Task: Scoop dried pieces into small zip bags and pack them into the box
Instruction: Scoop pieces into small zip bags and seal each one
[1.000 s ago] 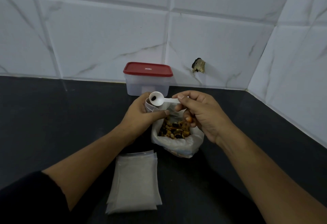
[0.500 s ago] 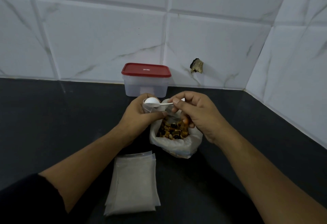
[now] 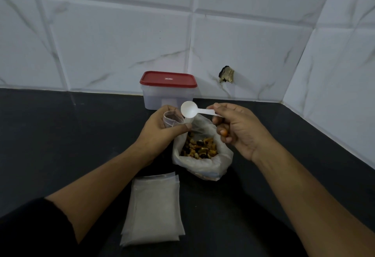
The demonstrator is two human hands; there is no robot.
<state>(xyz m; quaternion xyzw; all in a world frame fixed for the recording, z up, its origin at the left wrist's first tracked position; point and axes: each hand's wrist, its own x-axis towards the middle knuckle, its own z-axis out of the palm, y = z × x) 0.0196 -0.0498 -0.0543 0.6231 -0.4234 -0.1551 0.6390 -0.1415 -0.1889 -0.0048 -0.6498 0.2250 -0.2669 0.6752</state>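
The likeliest slip is a spill. The small zip bag has a narrow, soft mouth, and a scoopful tipped off-centre, or a squeeze that folds the mouth shut, would probably scatter pieces onto the dark surface. The large bag stands only on its own slumped walls, so a hard dig could tip it.

The left hand curls fingers and thumb round the small zip bag and holds it mouth-up just left of the large bag's far edge. The right hand pinches the handle of the white scoop, whose bowl looks empty beside that mouth.

The large bag is open, with orange, brown and dark dried pieces lying low inside. What the small zip bag holds cannot be made out. The box sits far back by the tiled wall with its red lid on, its contents unclear. A stack of flat bags lies on the near side.
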